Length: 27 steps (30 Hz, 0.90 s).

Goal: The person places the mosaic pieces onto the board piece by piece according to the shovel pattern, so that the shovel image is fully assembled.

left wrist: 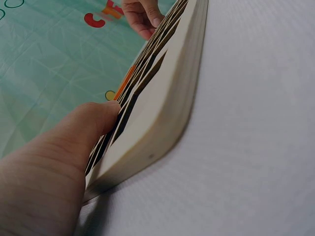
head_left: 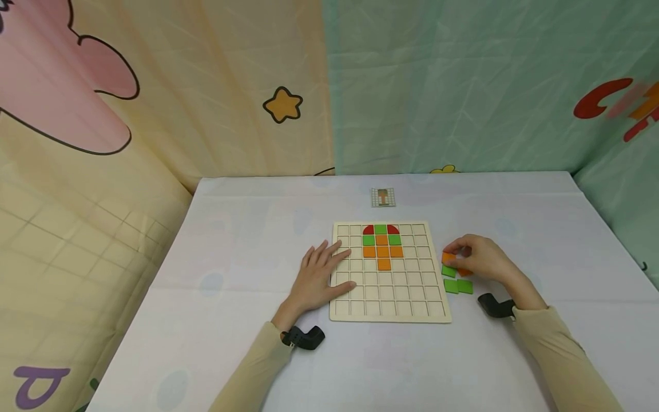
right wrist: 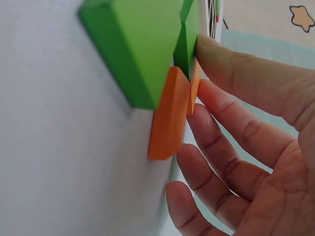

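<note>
A pale wooden grid board [head_left: 412,309] lies on the table, with red, green and orange pieces set in its upper middle squares. My left hand [head_left: 321,274] rests on the board's left side with fingers spread; in the left wrist view its thumb [left wrist: 98,118] lies over the board's edge. To the right of the board, my right hand [head_left: 486,260] pinches an orange square tile [head_left: 448,258] between thumb and index finger. Under and beside that hand lie another orange tile [right wrist: 170,118] and several green tiles [head_left: 451,286]. The right wrist view shows the pinched tile's edge only narrowly.
A small card with a grid picture [head_left: 383,197] lies behind the board. White cloth [head_left: 247,229] covers the table. Curtains with printed figures [head_left: 463,86] hang behind it and at the sides. Each wrist wears a black camera mount [head_left: 496,306].
</note>
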Motion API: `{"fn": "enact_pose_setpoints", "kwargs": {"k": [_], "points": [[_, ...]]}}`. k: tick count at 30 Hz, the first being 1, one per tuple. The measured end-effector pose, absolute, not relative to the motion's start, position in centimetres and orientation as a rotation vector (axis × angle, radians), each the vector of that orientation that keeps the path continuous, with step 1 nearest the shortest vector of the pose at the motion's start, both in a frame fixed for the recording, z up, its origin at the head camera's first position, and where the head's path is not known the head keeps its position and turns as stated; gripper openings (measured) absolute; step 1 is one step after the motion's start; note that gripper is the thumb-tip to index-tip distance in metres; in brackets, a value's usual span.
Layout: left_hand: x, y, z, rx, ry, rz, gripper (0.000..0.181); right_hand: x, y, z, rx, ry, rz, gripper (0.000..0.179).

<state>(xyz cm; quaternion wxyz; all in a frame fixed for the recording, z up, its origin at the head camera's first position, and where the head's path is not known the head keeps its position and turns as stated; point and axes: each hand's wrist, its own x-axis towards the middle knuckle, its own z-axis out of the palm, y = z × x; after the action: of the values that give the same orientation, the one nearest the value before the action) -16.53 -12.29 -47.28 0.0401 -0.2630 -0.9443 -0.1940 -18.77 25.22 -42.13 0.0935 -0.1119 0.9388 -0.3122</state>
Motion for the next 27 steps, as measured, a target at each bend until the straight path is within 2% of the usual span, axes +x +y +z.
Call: {"fn": "enact_pose_setpoints", "kwargs": {"k": [11,27], "points": [[-16.54,-12.37,-47.14,-0.797,-2.912,-0.578,0.07,-18.9,24.98,-42.19,-0.342,2.799,-0.954,0.023],[-16.56,-12.32,-47.32,-0.813,-2.897,-0.593,0.07,-18.75,25.42,-42.13,-0.36,2.813,-1.017,0.018]]}}
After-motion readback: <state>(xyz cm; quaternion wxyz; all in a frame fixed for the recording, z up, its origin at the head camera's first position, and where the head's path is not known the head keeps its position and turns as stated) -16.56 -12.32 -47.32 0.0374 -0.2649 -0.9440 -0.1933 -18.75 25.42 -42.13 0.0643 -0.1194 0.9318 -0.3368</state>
